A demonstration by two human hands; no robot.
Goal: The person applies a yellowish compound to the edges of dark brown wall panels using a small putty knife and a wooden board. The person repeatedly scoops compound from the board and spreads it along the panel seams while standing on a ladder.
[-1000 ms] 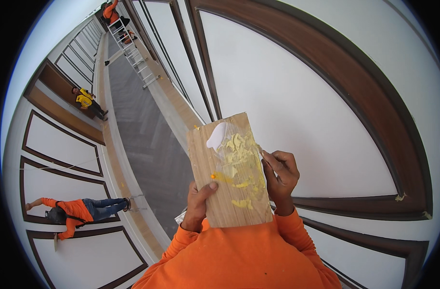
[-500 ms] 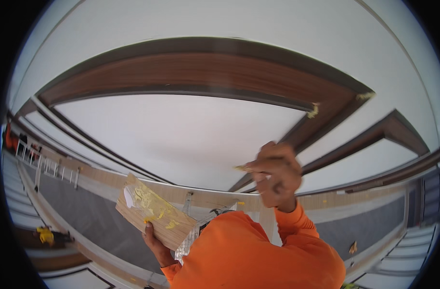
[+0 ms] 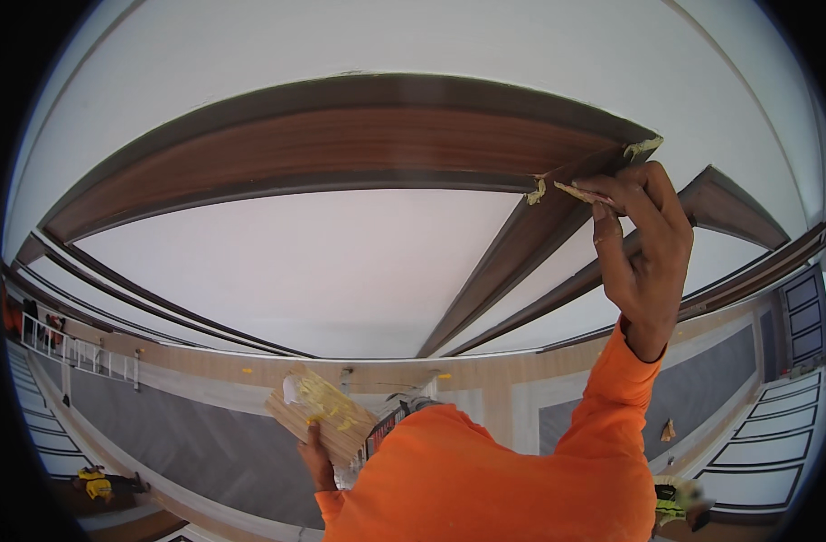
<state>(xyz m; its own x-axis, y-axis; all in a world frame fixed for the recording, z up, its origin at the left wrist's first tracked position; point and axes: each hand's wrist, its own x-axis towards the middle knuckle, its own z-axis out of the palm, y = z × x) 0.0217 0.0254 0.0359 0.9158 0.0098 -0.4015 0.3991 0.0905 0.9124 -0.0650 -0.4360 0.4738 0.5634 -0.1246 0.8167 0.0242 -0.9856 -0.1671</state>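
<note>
My right hand is raised to the corner of a dark brown wood-grain frame on the white wall. Its fingers pinch a small thin scraper with yellowish paste on the tip, close to the joint; contact cannot be told. Pale yellow filler sits on the frame's outer corner, and another lump of filler on the inner one. Low down, my left hand holds a wooden board by its edge, thumb on top. Yellow paste and a white patch are spread across the board.
A second brown frame continues on the right. Far below, a grey floor with a pale border runs along the wall. A white ladder or rack stands at far left. Two people in yellow, one at lower left, one at lower right, are nearby.
My right hand has risen up and to the right with the scraper, to the frame corner. The board and my left hand sit further right and lower in view.
</note>
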